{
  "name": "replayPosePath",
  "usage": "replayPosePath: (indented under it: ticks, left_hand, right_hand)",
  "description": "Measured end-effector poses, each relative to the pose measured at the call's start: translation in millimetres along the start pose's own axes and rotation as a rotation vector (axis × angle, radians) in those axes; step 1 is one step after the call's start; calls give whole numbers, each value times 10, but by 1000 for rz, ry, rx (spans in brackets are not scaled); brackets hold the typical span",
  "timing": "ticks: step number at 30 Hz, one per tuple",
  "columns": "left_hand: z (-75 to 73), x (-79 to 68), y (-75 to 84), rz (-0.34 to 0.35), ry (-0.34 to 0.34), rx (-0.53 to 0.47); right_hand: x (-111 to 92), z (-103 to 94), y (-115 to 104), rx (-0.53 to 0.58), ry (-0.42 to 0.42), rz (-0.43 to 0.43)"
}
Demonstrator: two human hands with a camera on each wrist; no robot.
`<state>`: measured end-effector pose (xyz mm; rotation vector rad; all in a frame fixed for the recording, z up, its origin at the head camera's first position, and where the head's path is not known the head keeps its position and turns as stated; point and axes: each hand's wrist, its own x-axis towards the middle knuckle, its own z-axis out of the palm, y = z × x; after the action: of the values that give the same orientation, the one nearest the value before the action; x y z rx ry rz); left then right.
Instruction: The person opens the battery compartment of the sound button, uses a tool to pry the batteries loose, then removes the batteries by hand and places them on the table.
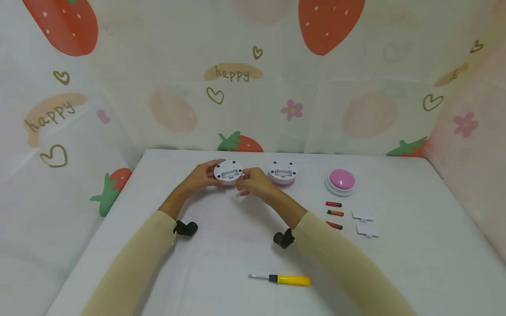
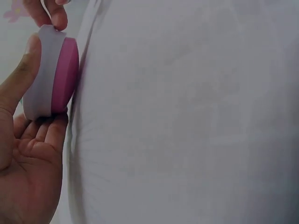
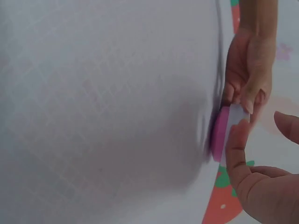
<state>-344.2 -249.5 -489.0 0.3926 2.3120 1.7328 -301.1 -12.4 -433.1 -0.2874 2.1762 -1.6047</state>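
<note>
White plastic with a pink dome, one push light (image 1: 228,166) is upside down near the table's (image 1: 221,254) far edge, slot upward. The left hand (image 1: 200,176) grips its rim between thumb and fingers. The right hand (image 1: 258,182) has its thumb spread from its forefinger, which seems, in a dim wrist view, to touch the rim. Just beside stands another upturned light (image 1: 283,180).

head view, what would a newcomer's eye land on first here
Probably the upturned pink-and-white round device, held in the left hand and touched by the right hand near the far edge of the table. Next, likely the yellow screwdriver at the near side and the pink-domed device standing dome-up on the right. Big red strawberries on the backdrop compete too.
</note>
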Motion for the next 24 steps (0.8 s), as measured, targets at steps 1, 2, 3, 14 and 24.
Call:
replayPosePath:
  ticks: [1,2,3,14,24]
  left_hand:
    - [3,4,-11,-4,-5,-7]
    - [6,7,-17,-4,-11,-11]
    - [9,8,-19,-2,-15,-19]
    - [24,-18,-17,-25,-29,-36]
    - [-41,-209,6,13,24,60]
  right_hand:
    - [1,3,8,-6,-1,-1]
    - [5,5,16,-13,-3,-5]
    - [3,6,19,-21,-6,-12]
    - [-50,-64,58,-61,-9,3]
    - [-332,-276,182,-240,-47,-93]
